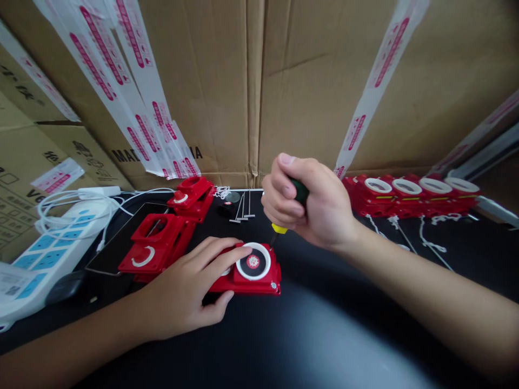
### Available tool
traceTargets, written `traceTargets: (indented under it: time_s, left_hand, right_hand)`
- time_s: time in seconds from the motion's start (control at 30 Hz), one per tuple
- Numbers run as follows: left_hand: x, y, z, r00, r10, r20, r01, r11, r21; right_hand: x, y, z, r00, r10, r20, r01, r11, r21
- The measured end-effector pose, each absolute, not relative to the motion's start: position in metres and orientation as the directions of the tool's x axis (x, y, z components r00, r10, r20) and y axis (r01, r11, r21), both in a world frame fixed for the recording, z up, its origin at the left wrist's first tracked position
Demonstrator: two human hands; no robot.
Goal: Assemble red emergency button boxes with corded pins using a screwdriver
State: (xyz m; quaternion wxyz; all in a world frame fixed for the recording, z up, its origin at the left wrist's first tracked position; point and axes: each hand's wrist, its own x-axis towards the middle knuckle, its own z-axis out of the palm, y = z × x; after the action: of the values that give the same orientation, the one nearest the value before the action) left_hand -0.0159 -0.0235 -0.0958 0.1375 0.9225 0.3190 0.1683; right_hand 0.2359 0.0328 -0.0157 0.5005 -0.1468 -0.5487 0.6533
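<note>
My right hand (310, 205) is wrapped round a screwdriver with a dark green and yellow handle (279, 229). The screwdriver's shaft points down at the far right corner of a red plastic housing (265, 286), where its tip is hard to make out. That housing lies flat and carries a white ring (268, 265) around a black disc with a red and white emblem (253, 262). Across the left part of the housing lies my left hand (198, 281), fingers on top and thumb at the near edge, gripping it. The covered part is hidden.
Loose red housings (156, 243) are stacked at left, beside a white power strip (60, 237) with coiled cable. Several T-shaped metal rods (243, 216) lie behind. A row of red units with white rings (405, 197) stands back right. Cardboard boxes (211, 86) wall the back.
</note>
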Motion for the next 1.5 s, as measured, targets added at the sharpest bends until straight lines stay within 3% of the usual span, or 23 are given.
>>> traceTargets:
  time_s: [0.2, 0.4, 0.5, 0.6, 0.73, 0.97, 1.1, 1.27, 1.4, 1.5]
  left_hand:
    - [-0.017, -0.022, -0.096, 0.747, 0.630, 0.213, 0.544, -0.763, 0.349]
    - [-0.016, -0.022, -0.096, 0.742, 0.634, 0.218, 0.550, -0.761, 0.344]
    - [-0.016, -0.022, -0.097, 0.739, 0.635, 0.224, 0.551, -0.762, 0.341]
    - [-0.016, -0.022, -0.098, 0.737, 0.638, 0.221, 0.555, -0.759, 0.340]
    - [-0.016, -0.023, -0.097, 0.735, 0.639, 0.227, 0.553, -0.759, 0.343]
    - [-0.016, -0.024, -0.097, 0.731, 0.652, 0.202, 0.573, -0.747, 0.338]
    - [-0.019, -0.021, -0.101, 0.731, 0.641, 0.235, 0.556, -0.758, 0.340]
    - [-0.021, -0.018, -0.102, 0.725, 0.667, 0.170, 0.583, -0.726, 0.365]
    - [-0.020, -0.020, -0.098, 0.718, 0.673, 0.175, 0.584, -0.720, 0.375]
    - [-0.019, -0.019, -0.098, 0.727, 0.666, 0.171, 0.578, -0.727, 0.371]
  right_hand:
    - [0.250, 0.041, -0.009, -0.640, 0.699, 0.320, -0.376, 0.078, -0.923]
    - [0.255, 0.049, -0.009, -0.670, 0.673, 0.314, -0.381, 0.052, -0.923]
    - [0.259, 0.053, -0.009, -0.672, 0.655, 0.345, -0.344, 0.136, -0.929]
    - [0.264, 0.052, -0.004, -0.643, 0.676, 0.359, -0.124, 0.371, -0.920]
    - [0.269, 0.041, 0.008, -0.601, 0.691, 0.402, 0.212, 0.623, -0.753]
    - [0.277, 0.027, 0.022, -0.607, 0.686, 0.401, 0.477, 0.718, -0.507]
    - [0.278, 0.027, 0.021, -0.521, 0.737, 0.431, 0.549, 0.676, -0.491]
    - [0.272, 0.024, 0.021, -0.498, 0.771, 0.397, 0.556, 0.635, -0.536]
    - [0.266, 0.016, 0.026, -0.500, 0.749, 0.435, 0.682, 0.650, -0.335]
    - [0.263, 0.010, 0.029, -0.432, 0.739, 0.516, 0.805, 0.574, -0.148]
